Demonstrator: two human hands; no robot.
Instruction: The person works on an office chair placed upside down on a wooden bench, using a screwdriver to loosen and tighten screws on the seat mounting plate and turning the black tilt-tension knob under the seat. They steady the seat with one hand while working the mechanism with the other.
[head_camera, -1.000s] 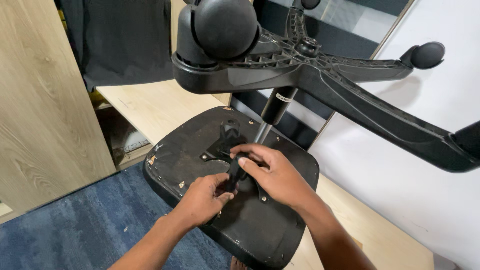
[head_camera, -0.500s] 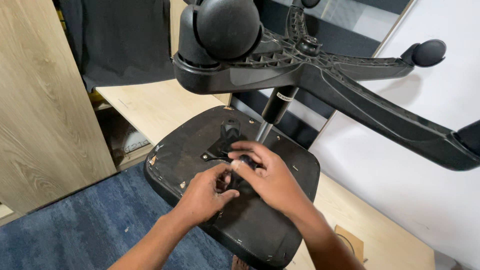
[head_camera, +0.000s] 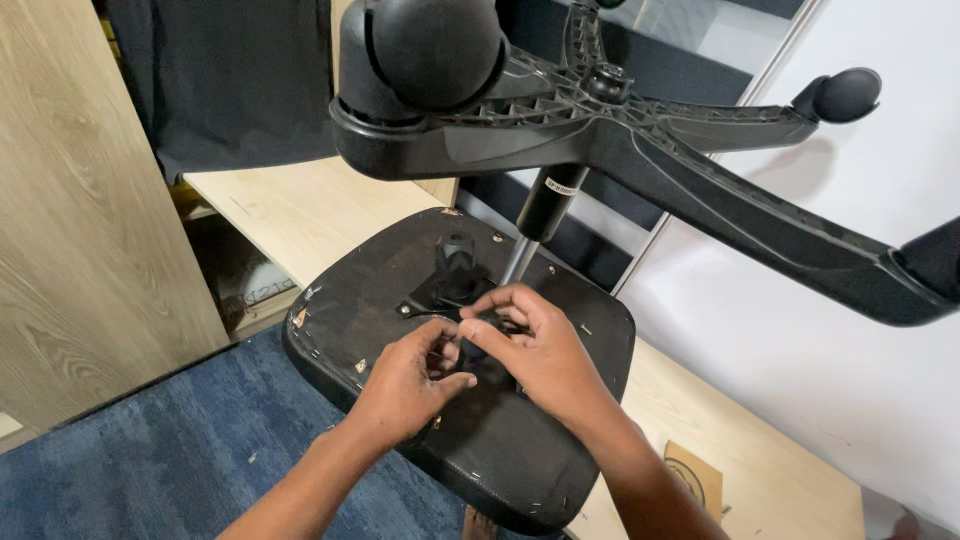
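Upturned black chair seat (head_camera: 330, 320), stapled underside showing; left hand (head_camera: 405, 385) and right hand (head_camera: 535, 350) are pinching the black bracket (head_camera: 455, 285) between them.

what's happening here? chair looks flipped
Yes, an office chair is upside down: its seat rests underside-up and the wheeled base sticks up over it. A person has both hands at the black mechanism bolted to the seat's underside. The left hand and right hand meet over a small dark part there; what they grip is hidden.
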